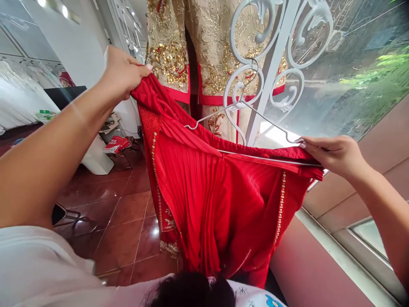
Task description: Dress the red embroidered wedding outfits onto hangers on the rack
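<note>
A red pleated dress with gold beaded trim hangs stretched out in front of me. My left hand pinches its upper left edge, raised higher than the other side. On the right, my right hand grips the dress's top edge, with its fingertips at the end of a white wire hanger. The hanger's hook stands in front of white scrollwork; whether it is hooked there I cannot tell. Its lower bar runs across the dress's upper front.
Gold-embroidered garments with red hems hang behind the dress. A white scrolled metal frame stands before the window at right. White gowns hang at far left. A red box and a dark chair are at left.
</note>
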The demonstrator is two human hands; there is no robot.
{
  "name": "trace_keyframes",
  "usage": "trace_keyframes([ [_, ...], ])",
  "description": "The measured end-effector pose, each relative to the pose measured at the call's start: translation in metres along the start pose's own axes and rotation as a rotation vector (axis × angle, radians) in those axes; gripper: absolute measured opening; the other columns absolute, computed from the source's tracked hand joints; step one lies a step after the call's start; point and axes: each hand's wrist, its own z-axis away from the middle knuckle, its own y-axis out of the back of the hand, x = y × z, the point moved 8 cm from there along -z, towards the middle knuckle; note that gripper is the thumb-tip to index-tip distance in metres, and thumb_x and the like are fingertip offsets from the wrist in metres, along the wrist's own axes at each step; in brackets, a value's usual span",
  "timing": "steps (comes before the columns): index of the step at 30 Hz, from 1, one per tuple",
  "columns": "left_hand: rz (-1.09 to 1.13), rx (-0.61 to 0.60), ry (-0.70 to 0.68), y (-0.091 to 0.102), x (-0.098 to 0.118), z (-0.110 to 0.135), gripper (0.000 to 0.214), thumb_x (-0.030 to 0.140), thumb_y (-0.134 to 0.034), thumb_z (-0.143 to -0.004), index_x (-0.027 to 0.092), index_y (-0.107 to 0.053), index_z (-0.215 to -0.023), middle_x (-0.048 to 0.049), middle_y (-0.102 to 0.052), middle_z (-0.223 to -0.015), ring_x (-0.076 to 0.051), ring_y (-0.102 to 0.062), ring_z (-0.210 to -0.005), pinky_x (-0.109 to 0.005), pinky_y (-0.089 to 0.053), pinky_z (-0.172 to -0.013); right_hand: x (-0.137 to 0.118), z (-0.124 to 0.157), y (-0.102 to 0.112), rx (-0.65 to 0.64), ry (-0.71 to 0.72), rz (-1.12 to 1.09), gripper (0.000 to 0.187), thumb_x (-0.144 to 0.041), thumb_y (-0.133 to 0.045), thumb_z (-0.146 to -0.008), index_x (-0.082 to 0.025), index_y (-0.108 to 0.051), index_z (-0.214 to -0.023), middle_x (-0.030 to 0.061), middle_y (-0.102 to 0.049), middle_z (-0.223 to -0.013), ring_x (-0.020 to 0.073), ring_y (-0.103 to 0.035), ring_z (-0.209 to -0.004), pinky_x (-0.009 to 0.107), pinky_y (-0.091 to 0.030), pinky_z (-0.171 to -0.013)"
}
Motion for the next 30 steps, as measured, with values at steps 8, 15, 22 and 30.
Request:
trace_keyframes([
  [8, -0.141, -0.152, -0.398, -0.026, 0.074, 0.125, 0.031, 0.034, -0.059, -0.080, 0.006, -0.067, -0.068, 0.0017, -0.047, -0.055, -0.009, -0.052, -0.062, -0.028, -0.044, -0.070, 0.000, 0.013, -0.004, 0.214, -0.067, -0.105, 0.029, -0.037, -0.061, -0.075, -0.016, -0.076, -0.088, 0.0098, -0.071, -0.089, 0.0205, -0.069, -0.075, 0.024, -0.049, -0.059],
  [15, -0.817, -0.532, -0.580, -0.110, 0.026, 0.207, 0.034, 0.020, -0.038, -0.091, 0.005, -0.060, -0.112, -0.0121, -0.067, -0.068, -0.024, -0.066, -0.065, -0.031, -0.047, -0.057, 0.016, 0.007, -0.019, 0.163, -0.160, -0.292, 0.030, -0.038, -0.063, -0.072, -0.014, -0.076, -0.084, 0.0095, -0.072, -0.084, 0.0158, -0.064, -0.068, 0.025, -0.045, -0.060],
  [22, -0.439, -0.282, -1.079, -0.157, 0.128, 0.227, 0.040, 0.035, -0.043, -0.092, 0.009, -0.056, -0.120, -0.0169, -0.063, -0.108, -0.028, -0.058, -0.106, -0.043, -0.044, -0.092, 0.016, 0.004, -0.021, 0.123, -0.180, -0.335, 0.031, -0.042, -0.065, -0.072, -0.016, -0.076, -0.085, 0.0085, -0.072, -0.086, 0.0168, -0.063, -0.072, 0.027, -0.046, -0.065],
  [30, -0.058, -0.189, -1.236, -0.217, 0.186, 0.208, 0.032, 0.026, -0.041, -0.091, 0.014, -0.061, -0.113, -0.0137, -0.060, -0.110, -0.029, -0.048, -0.114, -0.049, -0.028, -0.106, 0.040, -0.002, -0.015, -0.005, -0.388, -0.440, 0.058, -0.075, -0.055, -0.067, -0.018, -0.069, -0.073, 0.0041, -0.062, -0.058, 0.0167, -0.058, -0.055, 0.028, -0.046, -0.052],
])
